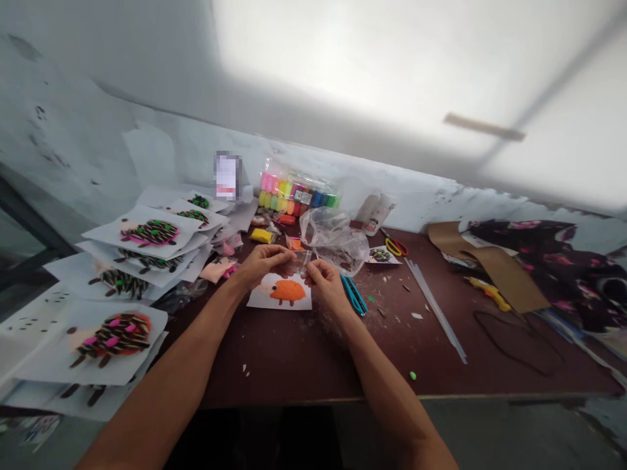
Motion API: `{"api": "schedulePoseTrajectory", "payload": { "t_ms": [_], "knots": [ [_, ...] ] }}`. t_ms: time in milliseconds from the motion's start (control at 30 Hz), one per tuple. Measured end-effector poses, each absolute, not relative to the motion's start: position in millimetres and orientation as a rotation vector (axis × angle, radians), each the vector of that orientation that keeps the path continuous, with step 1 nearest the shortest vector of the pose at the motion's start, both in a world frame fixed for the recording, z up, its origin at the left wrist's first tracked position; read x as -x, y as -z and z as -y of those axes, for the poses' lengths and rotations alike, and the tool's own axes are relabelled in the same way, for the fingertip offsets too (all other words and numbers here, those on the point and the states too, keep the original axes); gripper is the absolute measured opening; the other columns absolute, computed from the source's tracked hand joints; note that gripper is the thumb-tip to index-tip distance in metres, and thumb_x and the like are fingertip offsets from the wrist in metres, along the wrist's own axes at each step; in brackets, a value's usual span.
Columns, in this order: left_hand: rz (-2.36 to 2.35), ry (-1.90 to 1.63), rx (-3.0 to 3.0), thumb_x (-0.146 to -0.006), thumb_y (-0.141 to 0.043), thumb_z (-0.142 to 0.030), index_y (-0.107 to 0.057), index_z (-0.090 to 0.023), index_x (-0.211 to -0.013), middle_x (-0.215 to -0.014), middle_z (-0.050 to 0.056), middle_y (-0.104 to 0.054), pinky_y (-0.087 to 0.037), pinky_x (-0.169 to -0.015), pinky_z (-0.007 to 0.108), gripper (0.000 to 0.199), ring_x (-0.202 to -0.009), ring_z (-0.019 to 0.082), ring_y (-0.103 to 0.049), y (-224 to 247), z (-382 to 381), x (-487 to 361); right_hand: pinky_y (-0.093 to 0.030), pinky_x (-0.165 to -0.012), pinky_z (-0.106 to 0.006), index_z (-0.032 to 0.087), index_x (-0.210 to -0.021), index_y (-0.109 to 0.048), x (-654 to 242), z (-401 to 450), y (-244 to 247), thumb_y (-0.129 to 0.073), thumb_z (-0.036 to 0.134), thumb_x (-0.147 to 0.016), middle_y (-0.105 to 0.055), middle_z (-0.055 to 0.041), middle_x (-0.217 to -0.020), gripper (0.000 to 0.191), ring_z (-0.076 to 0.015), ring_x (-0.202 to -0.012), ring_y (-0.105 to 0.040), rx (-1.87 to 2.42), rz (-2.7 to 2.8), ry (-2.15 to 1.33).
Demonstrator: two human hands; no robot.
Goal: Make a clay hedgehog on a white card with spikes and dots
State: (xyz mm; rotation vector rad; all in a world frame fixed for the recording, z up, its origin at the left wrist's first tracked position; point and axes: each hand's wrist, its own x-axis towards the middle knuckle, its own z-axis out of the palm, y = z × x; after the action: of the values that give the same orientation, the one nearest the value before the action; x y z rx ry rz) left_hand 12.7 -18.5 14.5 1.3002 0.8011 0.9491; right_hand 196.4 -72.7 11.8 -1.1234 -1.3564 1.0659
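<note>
Both hands are closed on a small clear plastic bag [301,260] stretched between them; whether anything is inside cannot be made out. My left hand [264,264] pinches its left side, and my right hand [324,279] pinches the right side. Just below the fingers lies a white card [257,300] bearing an orange clay hedgehog [290,290] with a pale snout, a black eye and brown feet. Turquoise-handled scissors [353,295] rest beside my right wrist. Behind the hands sits a crumpled clear plastic bag [336,241], with a yellow clay packet [262,235] to its left.
Finished-looking hedgehog cards [147,235] are piled at the left. A pack of coloured clay [298,192] leans on the wall near a whitish can [379,214]. On the right are red-and-yellow scissors [396,247], glue sticks [435,310], a yellow glue gun [490,294] and dark flowered cloth [563,267].
</note>
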Motion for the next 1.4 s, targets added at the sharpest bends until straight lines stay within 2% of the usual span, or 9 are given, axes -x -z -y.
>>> {"api": "schedulePoseTrajectory", "payload": {
  "t_ms": [200, 300, 567, 800, 967, 1067, 1200, 1400],
  "knots": [
    [-0.779, -0.969, -1.244, -0.06, -0.088, -0.051, -0.072, -0.013, -0.086, -0.071, 0.004, -0.073, -0.06, -0.062, 0.031, 0.048, -0.059, 0.016, -0.068, -16.8, 21.6, -14.9, -0.043, -0.058, -0.024, 0.022, -0.072, -0.058, -197.7, 72.3, -12.8, -0.061, 0.055, -0.082, -0.057, 0.003, -0.06, 0.035, -0.0115, -0.056, -0.052, 1.132, 1.36, -1.088],
    [-0.789, -0.948, -1.259, -0.062, -0.088, -0.048, -0.071, -0.013, -0.087, -0.073, 0.004, -0.074, -0.06, -0.062, 0.031, 0.046, -0.059, 0.016, -0.069, -16.2, 21.4, -15.3, -0.043, -0.057, -0.024, 0.021, -0.077, -0.062, -199.0, 70.9, -11.9, -0.065, 0.052, -0.078, -0.058, 0.0032, -0.06, 0.031, -0.0118, -0.055, -0.052, 1.128, 1.344, -1.117],
    [-0.772, -0.887, -1.301, -0.065, -0.086, -0.046, -0.071, -0.013, -0.09, -0.079, 0.005, -0.075, -0.062, -0.067, 0.033, 0.044, -0.063, 0.016, -0.071, -15.4, 21.0, -13.5, -0.043, -0.056, -0.024, 0.021, -0.074, -0.063, -200.9, 69.8, -11.5, -0.069, 0.044, -0.074, -0.059, 0.0031, -0.06, 0.024, -0.0121, -0.056, -0.054, 1.155, 1.36, -1.118],
    [-0.793, -0.881, -1.281, -0.062, -0.087, -0.05, -0.073, -0.013, -0.091, -0.073, 0.004, -0.073, -0.061, -0.066, 0.033, 0.049, -0.063, 0.017, -0.07, -19.3, 24.2, -16.0, -0.038, -0.052, -0.023, 0.02, -0.069, -0.059, -200.1, 68.6, -8.2, -0.068, 0.045, -0.074, -0.055, 0.0039, -0.058, 0.026, -0.0104, -0.052, -0.048, 1.174, 1.32, -1.077],
    [-0.751, -0.897, -1.27, -0.058, -0.09, -0.037, -0.07, -0.014, -0.088, -0.078, 0.001, -0.072, -0.059, -0.069, 0.03, 0.043, -0.064, 0.013, -0.067, -20.8, 24.8, -15.1, -0.035, -0.053, -0.022, 0.022, -0.07, -0.053, -198.6, 67.9, -5.8, -0.073, 0.034, -0.068, -0.05, 0.0071, -0.059, 0.023, -0.009, -0.054, -0.042, 1.128, 1.247, -0.899],
    [-0.744, -0.893, -1.314, -0.059, -0.088, -0.033, -0.066, -0.015, -0.084, -0.073, -0.001, -0.069, -0.055, -0.064, 0.027, 0.038, -0.062, 0.011, -0.065, -18.6, 24.3, -15.9, -0.038, -0.056, -0.024, 0.022, -0.073, -0.061, -197.9, 67.8, -3.9, -0.072, 0.033, -0.071, -0.057, 0.005, -0.062, 0.016, -0.0107, -0.056, -0.048, 1.081, 1.295, -0.932],
    [-0.742, -0.897, -1.35, -0.062, -0.087, -0.038, -0.06, -0.015, -0.081, -0.067, -0.002, -0.065, -0.052, -0.059, 0.026, 0.04, -0.059, 0.012, -0.063, -14.7, 22.4, -17.2, -0.048, -0.068, -0.029, 0.021, -0.083, -0.073, -199.2, 66.7, -0.5, -0.072, 0.035, -0.073, -0.072, -0.0008, -0.075, 0.017, -0.0161, -0.068, -0.062, 1.079, 1.343, -0.999],
    [-0.775, -0.879, -1.359, -0.063, -0.087, -0.041, -0.06, -0.015, -0.085, -0.064, -0.001, -0.065, -0.052, -0.056, 0.025, 0.043, -0.056, 0.012, -0.063, -15.0, 21.1, -15.2, -0.053, -0.074, -0.032, 0.022, -0.089, -0.08, -202.8, 66.9, 1.4, -0.076, 0.036, -0.072, -0.079, -0.0036, -0.091, 0.022, -0.0194, -0.077, -0.068, 1.12, 1.393, -1.035]
  ]
}}
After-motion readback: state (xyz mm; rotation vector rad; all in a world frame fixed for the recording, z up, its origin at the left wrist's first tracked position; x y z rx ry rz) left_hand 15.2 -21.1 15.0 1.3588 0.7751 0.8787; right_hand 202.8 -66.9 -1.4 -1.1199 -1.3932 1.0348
